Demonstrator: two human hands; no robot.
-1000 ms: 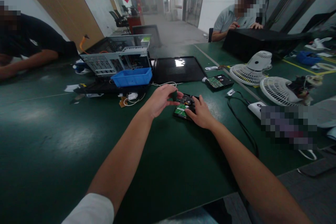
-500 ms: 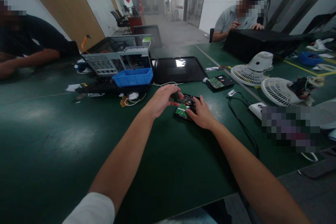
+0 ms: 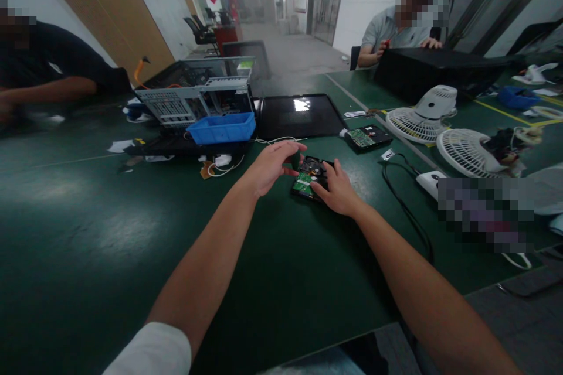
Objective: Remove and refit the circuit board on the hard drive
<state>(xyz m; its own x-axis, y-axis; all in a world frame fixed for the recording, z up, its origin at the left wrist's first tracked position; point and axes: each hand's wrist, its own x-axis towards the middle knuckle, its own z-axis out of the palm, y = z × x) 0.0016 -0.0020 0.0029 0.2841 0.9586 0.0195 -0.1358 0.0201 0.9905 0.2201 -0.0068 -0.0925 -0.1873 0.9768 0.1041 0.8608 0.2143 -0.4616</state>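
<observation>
A hard drive [image 3: 303, 185] lies on the green tabletop with its green circuit board and dark metal side facing up. My right hand [image 3: 341, 192] grips its right side, thumb over the near part and fingers at the far edge, hiding that side. My left hand [image 3: 275, 165] hovers at the drive's left, fingers curved and apart from the thumb, with dark tabletop showing through the gap. Whether its fingertips touch the drive I cannot tell. Farther back to the right sits a second hard drive [image 3: 367, 137].
Behind my left hand stand a blue bin [image 3: 222, 129] and an opened computer case [image 3: 171, 108]. A black panel [image 3: 299, 117] lies beyond the drive. White fan parts [image 3: 417, 124] and a black cable [image 3: 407, 208] lie on the right. Two people sit across the table.
Both hands stay almost where they were around the hard drive. My left fingers have shifted very slightly. The person at the right has lowered one hand a little.
</observation>
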